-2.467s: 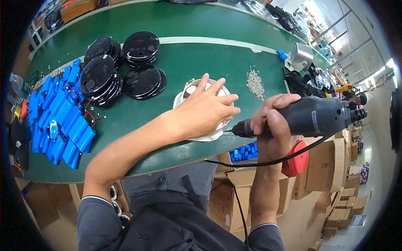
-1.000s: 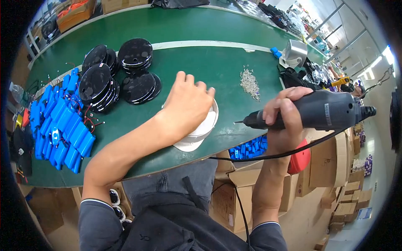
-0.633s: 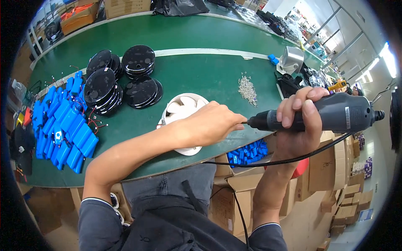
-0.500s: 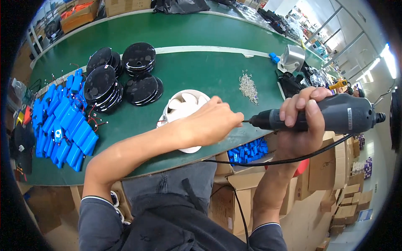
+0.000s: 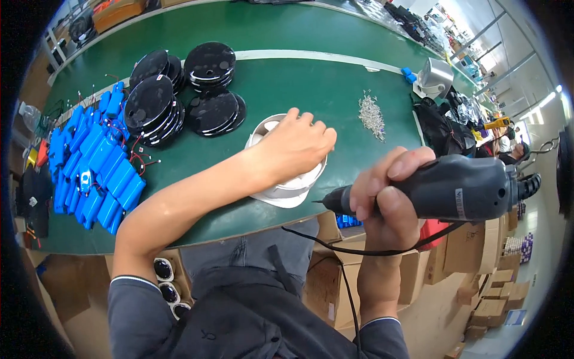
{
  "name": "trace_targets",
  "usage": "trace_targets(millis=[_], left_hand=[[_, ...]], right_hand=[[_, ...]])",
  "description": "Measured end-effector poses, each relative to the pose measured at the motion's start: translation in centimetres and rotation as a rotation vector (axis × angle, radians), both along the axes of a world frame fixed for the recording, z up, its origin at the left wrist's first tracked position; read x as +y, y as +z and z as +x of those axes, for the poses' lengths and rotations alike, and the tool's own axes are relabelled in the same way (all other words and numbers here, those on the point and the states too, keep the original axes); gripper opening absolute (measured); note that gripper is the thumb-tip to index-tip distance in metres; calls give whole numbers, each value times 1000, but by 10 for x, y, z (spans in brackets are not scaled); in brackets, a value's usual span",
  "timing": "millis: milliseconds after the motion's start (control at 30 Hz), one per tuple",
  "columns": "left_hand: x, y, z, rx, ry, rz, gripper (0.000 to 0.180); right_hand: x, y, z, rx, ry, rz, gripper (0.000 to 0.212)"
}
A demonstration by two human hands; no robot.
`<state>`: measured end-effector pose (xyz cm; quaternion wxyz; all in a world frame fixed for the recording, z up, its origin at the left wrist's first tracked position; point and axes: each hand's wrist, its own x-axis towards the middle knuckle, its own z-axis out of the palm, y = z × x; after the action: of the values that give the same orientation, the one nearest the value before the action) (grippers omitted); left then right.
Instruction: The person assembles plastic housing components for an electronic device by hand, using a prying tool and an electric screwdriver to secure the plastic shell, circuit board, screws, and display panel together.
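Note:
My left hand (image 5: 297, 145) lies over a round white fan (image 5: 286, 196), fingers curled down at its far right side; the fingertips and most of the blades are hidden beneath it. In my right hand (image 5: 388, 188) is a dark grey electric screwdriver (image 5: 457, 186), held roughly level with its thin bit pointing left toward the fan. The bit is apart from the fan, a little to its right. A black cord runs from the tool across my right wrist.
Stacks of glossy black discs (image 5: 212, 113) stand beyond the fan, left of a pile of small screws (image 5: 372, 116). Blue battery packs (image 5: 98, 167) with wires cover the bench's left end. A silver lamp-like housing (image 5: 434, 76) sits far right. Open cardboard boxes (image 5: 344, 269) lie below the bench edge.
My left hand has left the screwdriver's bit tip and moved onto the fan. The screwdriver in my right hand has come lower and a little left. The whole view has shifted slightly.

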<state>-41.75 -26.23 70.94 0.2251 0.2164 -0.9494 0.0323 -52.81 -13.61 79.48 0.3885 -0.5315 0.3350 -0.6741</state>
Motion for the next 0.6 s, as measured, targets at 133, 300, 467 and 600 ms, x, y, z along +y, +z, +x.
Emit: trace_targets(millis=[133, 300, 467, 600], left_hand=[[2, -4, -5, 35, 52, -53, 16], [3, -5, -3, 33, 72, -61, 16], [3, -5, -4, 16, 82, -46, 15], [3, -5, -4, 23, 84, -48, 15]], right_hand=[[-9, -8, -2, 34, -4, -22, 28], [-16, -16, -2, 32, 2, -7, 27], [-18, -19, -1, 26, 24, -15, 27], [-19, -21, 0, 15, 25, -16, 27]])
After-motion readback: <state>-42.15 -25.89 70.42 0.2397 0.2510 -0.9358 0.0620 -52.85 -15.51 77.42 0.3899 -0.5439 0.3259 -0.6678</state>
